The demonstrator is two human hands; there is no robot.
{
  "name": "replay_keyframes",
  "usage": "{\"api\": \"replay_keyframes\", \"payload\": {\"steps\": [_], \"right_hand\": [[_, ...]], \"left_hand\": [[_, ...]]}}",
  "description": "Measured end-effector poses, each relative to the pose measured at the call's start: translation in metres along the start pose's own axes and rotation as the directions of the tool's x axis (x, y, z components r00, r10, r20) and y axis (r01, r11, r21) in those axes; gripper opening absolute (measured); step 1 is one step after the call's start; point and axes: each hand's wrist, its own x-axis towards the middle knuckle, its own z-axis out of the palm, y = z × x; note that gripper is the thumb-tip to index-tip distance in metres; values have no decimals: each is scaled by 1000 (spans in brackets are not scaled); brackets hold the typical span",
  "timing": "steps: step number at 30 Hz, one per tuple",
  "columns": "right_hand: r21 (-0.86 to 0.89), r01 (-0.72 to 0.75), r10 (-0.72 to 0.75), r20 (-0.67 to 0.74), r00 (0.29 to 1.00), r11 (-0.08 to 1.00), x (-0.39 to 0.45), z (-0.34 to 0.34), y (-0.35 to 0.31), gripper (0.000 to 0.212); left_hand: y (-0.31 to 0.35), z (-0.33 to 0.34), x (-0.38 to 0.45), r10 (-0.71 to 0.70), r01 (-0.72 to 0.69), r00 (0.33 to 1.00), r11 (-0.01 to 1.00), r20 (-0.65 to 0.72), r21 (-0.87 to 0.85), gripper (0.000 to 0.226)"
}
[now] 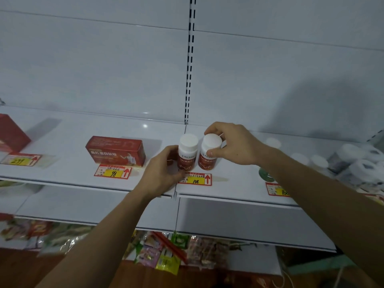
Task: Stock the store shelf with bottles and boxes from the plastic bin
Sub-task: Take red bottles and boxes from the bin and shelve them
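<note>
Shelf [72, 129]: carries the boxes, bottles and tags.
Left bottle [187, 151]: upright, just beside the right bottle [209, 152], behind the 108 tag [195, 179].
Left hand [164, 169]: on the left bottle's left side.
Right hand [232, 145]: over the right bottle's cap.
Box [116, 150]: left of the bottles, behind the 98 tag [113, 172].
Second box [11, 134]: at the far left edge.
Rolls [361, 163]: far right.
Packets [166, 252]: on a lower level, below the shelf.

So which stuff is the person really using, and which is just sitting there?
Being used:
left hand holding left bottle
right hand holding right bottle
shelf

Just sitting there:
red box
108 price tag
98 price tag
snack packets lower down
</note>
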Motion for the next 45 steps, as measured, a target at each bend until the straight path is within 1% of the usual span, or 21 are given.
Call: {"api": "replay_keyframes", "payload": {"steps": [4,9,25,31,34,36,38,40,42,45], "right_hand": [[3,2,-2,3,1000,1000,1,4,-2,51],[-11,15,-15,26,1000,1000,5,5,-3,52],[-21,18,-17,56,998,1000,4,3,-3,51],[-31,17,-14,89,996,999,3,-2,-2,63],[-29,34,-32,78,996,999,1,-11,-1,66],[-27,44,-41,80,996,999,3,-20,0,67],[-31,63,-60,87,994,998,7,-30,-2,68],[-26,80,-77,108,991,996,12,-35,-5,68],[-38,87,-80,166,983,995,17,-32,-9,70],[-101,98,-73,229,971,990,21,-19,-8,74]], "left_hand": [[2,2,0,-21,21,1000,1000,-5,14,70],[1,1,-1,-14,14,1000,1000,-3,13,67],[-4,1,0,-18,18,1000,999,18,26,68],[-5,-2,-3,-1,1,1000,1000,22,-8,70],[-6,-5,-9,14,-14,1000,1000,-17,-19,65],[-6,-10,-12,27,-26,996,1000,-80,17,61],[-3,-19,-13,70,-63,985,997,-161,49,59],[2,-29,-13,97,-85,973,994,-208,68,59],[7,-32,-14,92,-78,976,994,-200,77,62],[13,-21,-18,56,-49,990,997,-127,55,66]]}}
